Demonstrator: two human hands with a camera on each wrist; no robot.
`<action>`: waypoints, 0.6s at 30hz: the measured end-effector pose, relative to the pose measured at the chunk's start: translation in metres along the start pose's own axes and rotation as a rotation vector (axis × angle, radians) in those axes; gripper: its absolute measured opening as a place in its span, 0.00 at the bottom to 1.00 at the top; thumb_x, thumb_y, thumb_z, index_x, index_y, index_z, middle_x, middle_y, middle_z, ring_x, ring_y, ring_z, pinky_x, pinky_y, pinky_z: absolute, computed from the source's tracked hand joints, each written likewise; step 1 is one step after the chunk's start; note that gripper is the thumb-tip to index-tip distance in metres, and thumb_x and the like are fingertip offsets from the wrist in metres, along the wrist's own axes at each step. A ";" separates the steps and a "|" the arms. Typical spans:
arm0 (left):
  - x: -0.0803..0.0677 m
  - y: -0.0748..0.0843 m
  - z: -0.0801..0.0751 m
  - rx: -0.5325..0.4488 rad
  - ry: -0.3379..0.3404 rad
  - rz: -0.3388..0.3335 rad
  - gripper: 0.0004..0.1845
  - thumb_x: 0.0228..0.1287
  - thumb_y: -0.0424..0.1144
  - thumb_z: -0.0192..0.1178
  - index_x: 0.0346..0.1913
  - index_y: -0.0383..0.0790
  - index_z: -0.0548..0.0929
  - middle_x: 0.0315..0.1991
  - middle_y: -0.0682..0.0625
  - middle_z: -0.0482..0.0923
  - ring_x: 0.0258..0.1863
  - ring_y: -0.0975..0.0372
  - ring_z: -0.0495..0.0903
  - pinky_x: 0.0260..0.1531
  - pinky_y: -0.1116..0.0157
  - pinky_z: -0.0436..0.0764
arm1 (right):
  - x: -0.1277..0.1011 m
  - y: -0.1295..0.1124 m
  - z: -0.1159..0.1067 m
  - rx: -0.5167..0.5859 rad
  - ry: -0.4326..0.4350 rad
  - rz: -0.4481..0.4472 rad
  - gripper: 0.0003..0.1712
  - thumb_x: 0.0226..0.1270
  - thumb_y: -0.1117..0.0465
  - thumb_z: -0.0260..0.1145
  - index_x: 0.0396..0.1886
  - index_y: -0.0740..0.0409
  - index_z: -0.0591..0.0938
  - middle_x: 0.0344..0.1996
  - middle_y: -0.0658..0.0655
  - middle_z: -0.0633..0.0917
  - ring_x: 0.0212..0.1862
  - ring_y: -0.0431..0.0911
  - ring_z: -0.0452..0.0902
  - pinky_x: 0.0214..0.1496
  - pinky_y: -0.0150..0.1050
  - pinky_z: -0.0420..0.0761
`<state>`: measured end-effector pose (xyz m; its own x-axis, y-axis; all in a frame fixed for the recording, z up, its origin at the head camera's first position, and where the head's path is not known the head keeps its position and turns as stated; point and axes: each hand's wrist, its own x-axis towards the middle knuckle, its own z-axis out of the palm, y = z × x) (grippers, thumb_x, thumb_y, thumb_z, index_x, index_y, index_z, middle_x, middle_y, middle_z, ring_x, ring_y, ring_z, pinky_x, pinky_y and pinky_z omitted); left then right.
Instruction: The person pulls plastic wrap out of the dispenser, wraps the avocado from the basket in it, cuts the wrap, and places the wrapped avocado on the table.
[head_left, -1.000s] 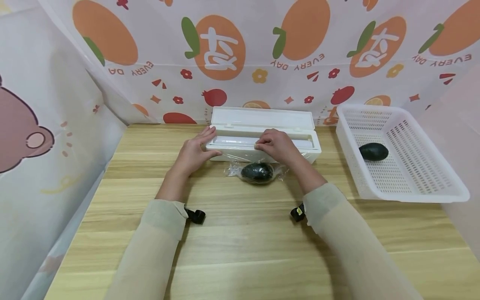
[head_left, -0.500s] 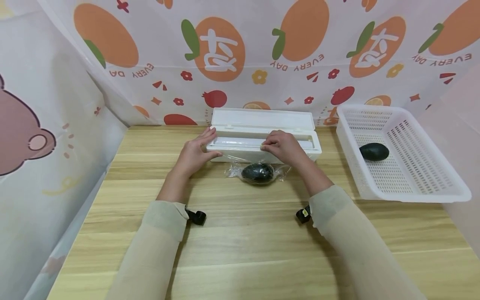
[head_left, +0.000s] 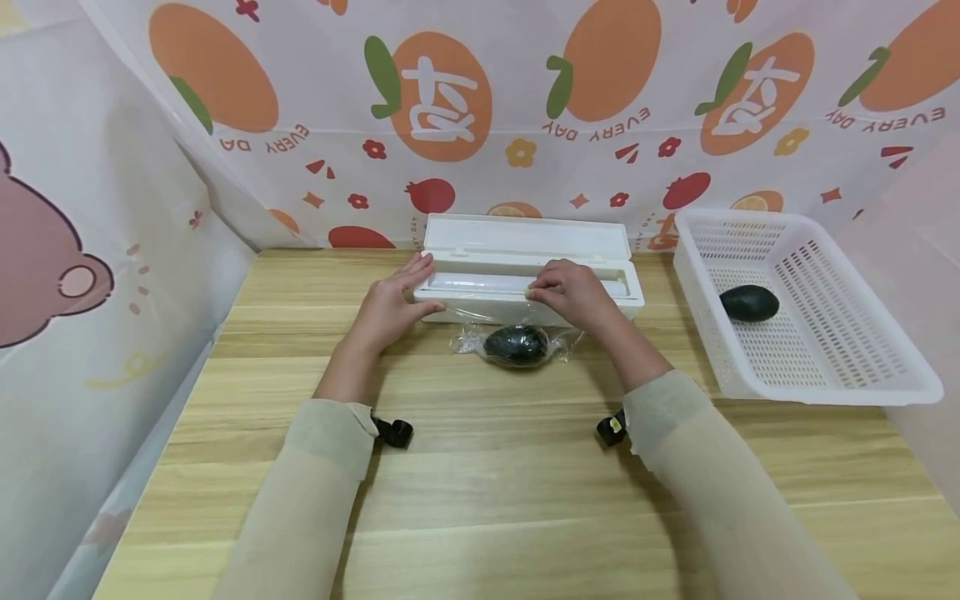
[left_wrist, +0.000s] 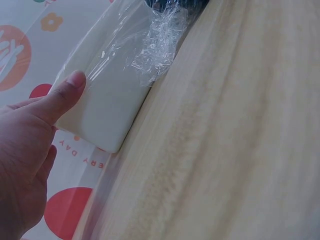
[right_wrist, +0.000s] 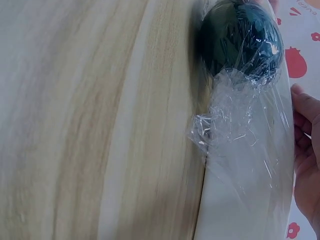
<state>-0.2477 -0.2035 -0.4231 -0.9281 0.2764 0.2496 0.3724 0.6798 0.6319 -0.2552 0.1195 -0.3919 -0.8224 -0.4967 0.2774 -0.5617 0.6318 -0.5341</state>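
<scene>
A white cling film box [head_left: 525, 310] stands with its lid [head_left: 528, 237] raised, the film roll [head_left: 480, 283] lying inside. My left hand [head_left: 387, 307] holds the box's left end, thumb on the front wall, as the left wrist view also shows. My right hand [head_left: 573, 292] pinches at the front rim, right of the middle, on a small slide cutter mostly hidden by the fingers. Against the box's front lies a dark green avocado [head_left: 516, 345] wrapped in clear film [right_wrist: 230, 107] with bunched ends. Film still runs from it up over the box front.
On the right stands a white perforated plastic basket [head_left: 843, 392] with a bare avocado [head_left: 750, 303] in it. Behind the box hangs a fruit-printed curtain [head_left: 517, 108]. The wooden table [head_left: 495, 500] spreads in front, between both forearms.
My right hand has slid a short way to the right along the box's front rim, then slowed. My left hand, the box and the wrapped avocado have stayed in place.
</scene>
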 end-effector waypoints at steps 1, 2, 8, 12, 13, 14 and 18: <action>0.000 0.000 0.000 0.002 -0.002 -0.001 0.42 0.52 0.53 0.72 0.71 0.49 0.69 0.74 0.59 0.61 0.76 0.65 0.53 0.73 0.49 0.55 | 0.000 0.000 0.000 -0.001 0.003 -0.001 0.08 0.66 0.57 0.69 0.38 0.56 0.89 0.38 0.53 0.86 0.41 0.47 0.79 0.44 0.44 0.80; 0.000 0.000 0.000 0.005 -0.004 -0.002 0.42 0.52 0.54 0.72 0.71 0.49 0.69 0.74 0.59 0.61 0.76 0.65 0.53 0.73 0.47 0.55 | 0.000 0.000 -0.001 -0.002 0.006 -0.003 0.08 0.66 0.57 0.69 0.37 0.57 0.89 0.38 0.53 0.86 0.41 0.47 0.79 0.44 0.44 0.80; 0.000 0.001 -0.003 0.036 -0.027 -0.015 0.43 0.54 0.55 0.70 0.72 0.51 0.67 0.75 0.59 0.58 0.77 0.64 0.51 0.74 0.47 0.54 | 0.000 0.001 -0.002 -0.007 0.007 -0.003 0.09 0.66 0.57 0.69 0.37 0.57 0.89 0.38 0.53 0.86 0.41 0.47 0.79 0.44 0.44 0.80; 0.000 0.000 -0.003 0.046 -0.034 -0.014 0.43 0.54 0.56 0.70 0.73 0.50 0.67 0.75 0.58 0.58 0.77 0.63 0.51 0.74 0.47 0.54 | -0.001 0.002 -0.003 -0.017 0.004 0.008 0.09 0.66 0.56 0.69 0.37 0.57 0.89 0.38 0.53 0.86 0.41 0.47 0.79 0.44 0.44 0.79; 0.000 0.000 -0.003 0.043 -0.033 -0.011 0.43 0.54 0.56 0.70 0.73 0.50 0.67 0.75 0.58 0.58 0.77 0.63 0.51 0.74 0.48 0.55 | -0.002 0.002 -0.003 -0.019 0.003 0.012 0.10 0.66 0.56 0.69 0.38 0.57 0.89 0.38 0.53 0.86 0.41 0.47 0.79 0.44 0.44 0.79; 0.000 0.000 -0.002 0.040 -0.030 -0.008 0.43 0.54 0.56 0.70 0.72 0.50 0.67 0.75 0.58 0.58 0.77 0.63 0.51 0.74 0.48 0.55 | -0.003 0.002 -0.003 -0.023 0.001 0.014 0.10 0.66 0.55 0.69 0.38 0.57 0.89 0.38 0.53 0.86 0.41 0.47 0.79 0.44 0.44 0.79; 0.000 0.000 -0.002 0.037 -0.021 0.004 0.43 0.54 0.56 0.70 0.72 0.49 0.68 0.75 0.58 0.59 0.77 0.64 0.52 0.74 0.50 0.56 | -0.008 0.005 -0.007 -0.030 0.004 0.017 0.10 0.67 0.55 0.68 0.39 0.57 0.89 0.39 0.54 0.86 0.42 0.48 0.79 0.45 0.45 0.79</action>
<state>-0.2475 -0.2050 -0.4221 -0.9262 0.2937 0.2363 0.3769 0.7032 0.6029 -0.2524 0.1306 -0.3909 -0.8321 -0.4833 0.2721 -0.5502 0.6576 -0.5146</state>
